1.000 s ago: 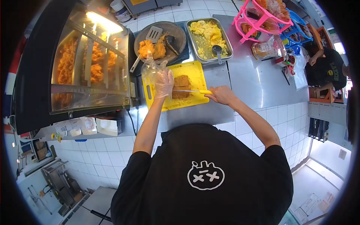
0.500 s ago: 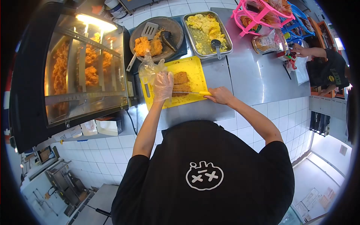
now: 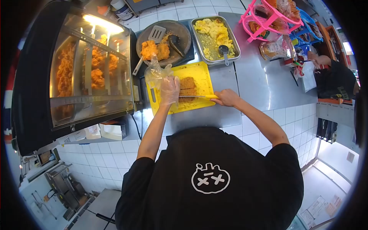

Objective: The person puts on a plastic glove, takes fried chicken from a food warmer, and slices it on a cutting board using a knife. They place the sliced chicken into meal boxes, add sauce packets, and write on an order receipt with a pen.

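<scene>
Right hand (image 3: 228, 98) is clenched around the yellow handle of the knife (image 3: 211, 96). The knife lies nearly level across my view, its long axis running side to side, handle to the right and blade pointing left over the breaded cutlet (image 3: 188, 82). The cutlet rests on the yellow board (image 3: 203, 73), its visible crosswise division roughly parallel to the blade.

My right elbow is set wide, the forearm slanting inward to the handle. My left forearm reaches forward; the left hand (image 3: 169, 91), in clear plastic, is at the cutlet's left side, near the blade's far end. Whether its fingers grasp the cutlet cannot be determined.

Beyond the board, a metal tray (image 3: 214, 62) contains yellow, crumbly food and a dark scoop (image 3: 223, 50). Left of it, a round dark slab (image 3: 184, 35) bears breaded pieces (image 3: 149, 50) and a slotted spatula (image 3: 157, 33). The lit display case (image 3: 34, 76) at far left contains fried pieces (image 3: 65, 71). At right, a pink basket (image 3: 264, 26) holds packaged items.
</scene>
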Demonstrator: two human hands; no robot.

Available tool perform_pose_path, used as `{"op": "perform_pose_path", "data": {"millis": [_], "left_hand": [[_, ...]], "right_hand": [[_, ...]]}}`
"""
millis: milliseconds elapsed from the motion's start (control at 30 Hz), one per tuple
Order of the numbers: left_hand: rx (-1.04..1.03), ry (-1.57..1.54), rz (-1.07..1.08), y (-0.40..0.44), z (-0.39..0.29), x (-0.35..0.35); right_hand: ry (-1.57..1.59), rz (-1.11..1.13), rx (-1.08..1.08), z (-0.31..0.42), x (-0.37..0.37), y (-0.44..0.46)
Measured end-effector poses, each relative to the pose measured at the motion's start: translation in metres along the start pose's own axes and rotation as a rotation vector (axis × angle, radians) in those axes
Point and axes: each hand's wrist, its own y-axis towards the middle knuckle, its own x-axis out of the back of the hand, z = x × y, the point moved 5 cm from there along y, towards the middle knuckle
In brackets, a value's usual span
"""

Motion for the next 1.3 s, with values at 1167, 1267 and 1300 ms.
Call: {"op": "perform_pose_path", "data": {"millis": [1167, 1267, 1300], "left_hand": [[-0.314, 0.618, 0.003, 0.020, 0.029, -0.052], [-0.322, 0.685, -0.096, 0.034, 0.019, -0.029], [-0.362, 0.728, -0.136, 0.038, 0.020, -0.026]], "right_hand": [[-0.177, -0.133, 0.125, -0.034, 0.046, 0.042], [-0.203, -0.167, 0.131, -0.036, 0.054, 0.040], [-0.198, -0.182, 0.137, -0.036, 0.058, 0.040]]}}
